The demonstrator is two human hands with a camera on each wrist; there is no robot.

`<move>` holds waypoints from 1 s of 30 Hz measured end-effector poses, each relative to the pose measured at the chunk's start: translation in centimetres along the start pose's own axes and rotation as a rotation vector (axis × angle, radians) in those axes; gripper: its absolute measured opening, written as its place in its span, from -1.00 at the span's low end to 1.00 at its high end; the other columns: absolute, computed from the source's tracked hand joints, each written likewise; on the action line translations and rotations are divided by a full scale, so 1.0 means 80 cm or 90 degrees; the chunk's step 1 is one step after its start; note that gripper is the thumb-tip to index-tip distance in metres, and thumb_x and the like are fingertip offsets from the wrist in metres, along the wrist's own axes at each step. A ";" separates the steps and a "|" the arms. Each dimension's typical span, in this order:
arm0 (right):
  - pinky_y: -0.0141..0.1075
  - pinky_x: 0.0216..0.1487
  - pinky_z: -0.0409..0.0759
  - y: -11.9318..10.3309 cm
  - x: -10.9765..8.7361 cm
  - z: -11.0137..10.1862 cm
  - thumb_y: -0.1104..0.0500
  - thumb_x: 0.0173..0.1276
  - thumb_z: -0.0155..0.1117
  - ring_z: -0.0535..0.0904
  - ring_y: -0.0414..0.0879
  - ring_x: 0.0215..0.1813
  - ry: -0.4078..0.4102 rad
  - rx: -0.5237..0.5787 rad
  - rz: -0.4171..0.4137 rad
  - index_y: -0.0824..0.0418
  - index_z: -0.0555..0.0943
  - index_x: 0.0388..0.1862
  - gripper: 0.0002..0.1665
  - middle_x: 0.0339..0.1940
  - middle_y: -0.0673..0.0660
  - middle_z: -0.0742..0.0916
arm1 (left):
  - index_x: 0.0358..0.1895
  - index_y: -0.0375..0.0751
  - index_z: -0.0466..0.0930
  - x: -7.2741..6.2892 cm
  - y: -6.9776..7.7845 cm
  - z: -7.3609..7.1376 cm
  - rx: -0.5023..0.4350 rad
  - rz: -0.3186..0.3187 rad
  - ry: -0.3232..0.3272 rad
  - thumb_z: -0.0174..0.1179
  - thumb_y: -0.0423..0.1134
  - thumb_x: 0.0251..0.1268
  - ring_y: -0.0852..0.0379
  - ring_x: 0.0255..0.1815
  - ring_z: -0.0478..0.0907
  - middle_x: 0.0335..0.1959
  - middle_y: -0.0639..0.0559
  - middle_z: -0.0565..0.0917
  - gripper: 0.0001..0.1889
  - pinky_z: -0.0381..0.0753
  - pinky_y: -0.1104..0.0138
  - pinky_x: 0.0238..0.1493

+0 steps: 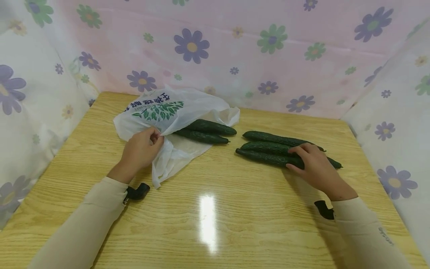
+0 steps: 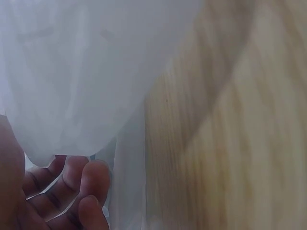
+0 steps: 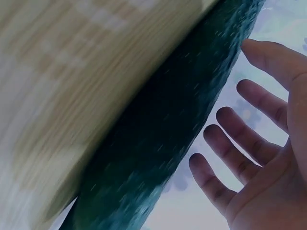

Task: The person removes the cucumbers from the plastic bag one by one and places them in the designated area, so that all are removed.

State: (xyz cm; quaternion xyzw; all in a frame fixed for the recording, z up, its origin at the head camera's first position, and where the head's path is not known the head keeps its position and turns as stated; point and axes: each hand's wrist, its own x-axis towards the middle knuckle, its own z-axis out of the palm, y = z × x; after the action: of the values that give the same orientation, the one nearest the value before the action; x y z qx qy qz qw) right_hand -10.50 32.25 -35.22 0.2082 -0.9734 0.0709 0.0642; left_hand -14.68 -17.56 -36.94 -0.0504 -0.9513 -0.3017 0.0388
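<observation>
A white plastic bag (image 1: 201, 98) with green leaf print lies on its side at the back left. My left hand (image 1: 142, 147) pinches the edge of its mouth, and the left wrist view shows the fingers (image 2: 95, 179) curled at the thin film. Two dark green cucumbers (image 1: 209, 127) stick out of the bag, their other ends hidden inside. To the right, three more cucumbers (image 1: 262, 157) lie side by side on the table. Over the front ones is my right hand (image 1: 315, 168); in the right wrist view its fingers (image 3: 228, 139) are spread beside a cucumber (image 3: 163, 115).
The wood-grain table (image 1: 235, 209) carries a bright light reflection near its front. Flower-print cloth (image 1: 228, 48) hangs behind it and along both sides. A small black device (image 1: 137, 191) sits at the left wrist, another black device (image 1: 324, 210) at the right.
</observation>
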 end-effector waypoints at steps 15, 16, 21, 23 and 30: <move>0.25 0.14 0.44 -0.043 0.042 0.019 0.13 0.26 0.46 0.52 0.26 0.11 0.031 0.019 -0.074 0.25 0.62 0.07 -0.57 0.05 0.29 0.61 | -0.25 -0.12 0.53 0.000 -0.002 0.006 0.003 -0.004 -0.002 0.00 -0.07 0.46 0.02 -0.43 0.48 -0.42 -0.03 0.57 -0.78 0.38 0.25 -0.41; 0.25 0.14 0.44 -0.046 0.045 0.019 0.13 0.27 0.46 0.52 0.26 0.11 0.030 0.019 -0.078 0.25 0.62 0.07 -0.57 0.05 0.29 0.61 | -0.26 -0.12 0.52 0.000 -0.002 0.006 0.003 -0.005 -0.003 -0.01 -0.07 0.46 0.02 -0.43 0.48 -0.43 -0.03 0.57 -0.78 0.38 0.25 -0.41; 0.24 0.16 0.45 -0.063 0.057 0.021 0.08 0.30 0.43 0.52 0.25 0.15 0.014 0.017 -0.083 0.22 0.60 0.12 -0.54 0.09 0.29 0.60 | -0.25 -0.11 0.52 -0.001 -0.002 0.006 0.002 -0.009 -0.011 -0.02 -0.06 0.46 0.02 -0.44 0.48 -0.43 -0.03 0.57 -0.77 0.38 0.25 -0.41; 0.24 0.18 0.44 -0.071 0.063 0.022 0.07 0.31 0.42 0.52 0.25 0.17 0.007 0.018 -0.081 0.21 0.59 0.15 -0.52 0.11 0.29 0.60 | -0.25 -0.11 0.52 -0.001 -0.001 0.006 0.001 -0.008 -0.011 -0.01 -0.06 0.46 0.02 -0.44 0.48 -0.43 -0.03 0.57 -0.77 0.38 0.25 -0.42; 0.23 0.23 0.43 -0.102 0.086 0.023 0.03 0.35 0.38 0.52 0.21 0.21 0.002 0.039 -0.091 0.18 0.57 0.23 -0.49 0.15 0.24 0.61 | -0.25 -0.11 0.52 -0.001 0.000 0.004 0.005 -0.011 -0.008 -0.01 -0.06 0.46 0.03 -0.45 0.48 -0.43 -0.02 0.57 -0.77 0.38 0.25 -0.43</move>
State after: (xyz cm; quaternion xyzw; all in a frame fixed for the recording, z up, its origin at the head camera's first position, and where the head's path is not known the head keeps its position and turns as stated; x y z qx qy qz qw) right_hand -13.49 21.86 -35.05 0.2788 -0.9534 0.0963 0.0642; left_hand -14.60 -17.37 -37.25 -0.0439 -0.9531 -0.2980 0.0304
